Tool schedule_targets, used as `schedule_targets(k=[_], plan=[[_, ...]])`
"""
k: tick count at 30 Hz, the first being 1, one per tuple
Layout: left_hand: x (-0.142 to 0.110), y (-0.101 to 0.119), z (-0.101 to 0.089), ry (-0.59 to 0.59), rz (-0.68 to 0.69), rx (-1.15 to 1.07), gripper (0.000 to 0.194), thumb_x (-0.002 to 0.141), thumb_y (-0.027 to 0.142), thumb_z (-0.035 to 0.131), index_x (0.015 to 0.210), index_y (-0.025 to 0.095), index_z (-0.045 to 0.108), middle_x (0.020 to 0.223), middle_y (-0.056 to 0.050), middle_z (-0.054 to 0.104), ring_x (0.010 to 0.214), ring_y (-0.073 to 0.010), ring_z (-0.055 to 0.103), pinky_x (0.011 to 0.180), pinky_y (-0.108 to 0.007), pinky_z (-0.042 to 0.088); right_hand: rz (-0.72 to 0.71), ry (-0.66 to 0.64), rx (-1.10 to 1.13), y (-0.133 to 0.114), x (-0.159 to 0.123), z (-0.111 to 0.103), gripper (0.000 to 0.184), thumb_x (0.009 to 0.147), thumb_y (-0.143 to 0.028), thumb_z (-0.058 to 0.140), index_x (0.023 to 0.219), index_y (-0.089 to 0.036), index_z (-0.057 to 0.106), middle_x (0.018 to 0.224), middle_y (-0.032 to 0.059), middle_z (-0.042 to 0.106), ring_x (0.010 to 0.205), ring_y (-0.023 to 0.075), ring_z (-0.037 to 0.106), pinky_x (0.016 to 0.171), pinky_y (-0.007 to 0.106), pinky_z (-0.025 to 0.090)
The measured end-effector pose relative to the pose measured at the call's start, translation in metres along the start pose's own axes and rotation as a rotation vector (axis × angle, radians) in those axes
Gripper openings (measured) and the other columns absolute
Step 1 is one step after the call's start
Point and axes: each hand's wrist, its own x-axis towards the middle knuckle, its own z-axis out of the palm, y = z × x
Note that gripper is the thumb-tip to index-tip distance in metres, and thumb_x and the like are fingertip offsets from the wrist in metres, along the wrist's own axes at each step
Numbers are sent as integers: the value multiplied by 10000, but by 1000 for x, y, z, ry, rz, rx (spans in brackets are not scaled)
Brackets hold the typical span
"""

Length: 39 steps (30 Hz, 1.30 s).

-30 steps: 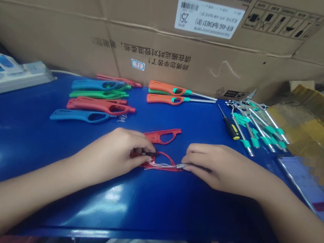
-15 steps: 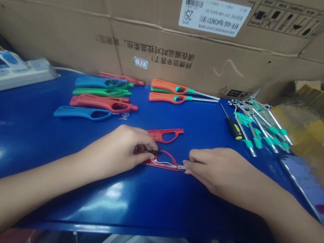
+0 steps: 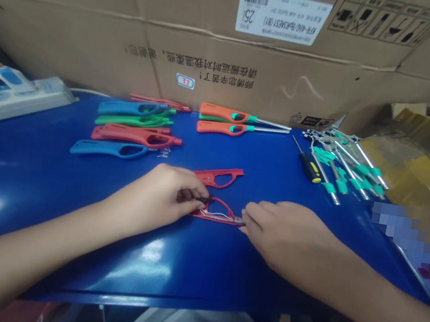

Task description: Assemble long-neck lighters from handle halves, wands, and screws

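Red plastic, one open shell half (image 3: 220, 220), lies on the blue table (image 3: 188, 272) between two bare hands. The left hand (image 3: 182, 197), at its left end, has thumb and fingers together, clamped on a small black part (image 3: 204, 200). White wires (image 3: 219, 215) run rightward along the shell half. The right hand (image 3: 274, 226) is at the other end, fingertips closed on a grey metal piece (image 3: 237, 220); its grip is partly hidden.

Just beyond, a second red half (image 3: 218, 177) lies apart from the first. Far left: blue, red and green handles (image 3: 120, 133), roughly parallel. Far centre: orange lighters (image 3: 214, 127) with metal tubes pointing right. Far right: a black-and-yellow screwdriver (image 3: 309, 168) beside a pile of metal rods (image 3: 329, 190) with green fittings. Cardboard (image 3: 94, 47) stands behind, upright, its printing upside down.
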Motion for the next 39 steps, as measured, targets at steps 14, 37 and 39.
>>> schedule_targets(k=[14, 37, 39], plan=[[-3, 5, -2, 49, 60, -32, 117, 862, 223, 707, 935, 224, 798, 860, 27, 783, 685, -102, 692, 645, -195, 527, 218, 140, 619, -3, 17, 14, 136, 1005, -302, 596, 1063, -218, 686, 1065, 19, 636, 793, 135, 618, 629, 273, 398], [-6, 6, -8, -43, -7, -35, 162, 850, 254, 696, 958, 238, 815, 915, 5, 804, 730, -141, 726, 660, -216, 552, 311, 162, 699, -3, 17, 17, 130, 894, -120, 551, 974, -220, 576, 954, -11, 677, 721, 117, 582, 641, 246, 374], [-6, 6, -9, -47, -13, -3, 161, 860, 271, 690, 948, 240, 821, 925, -4, 805, 752, -154, 733, 670, -230, 549, 292, 156, 693, -3, 17, 17, 145, 897, -113, 536, 982, -220, 584, 992, -3, 687, 780, 129, 605, 664, 253, 384]])
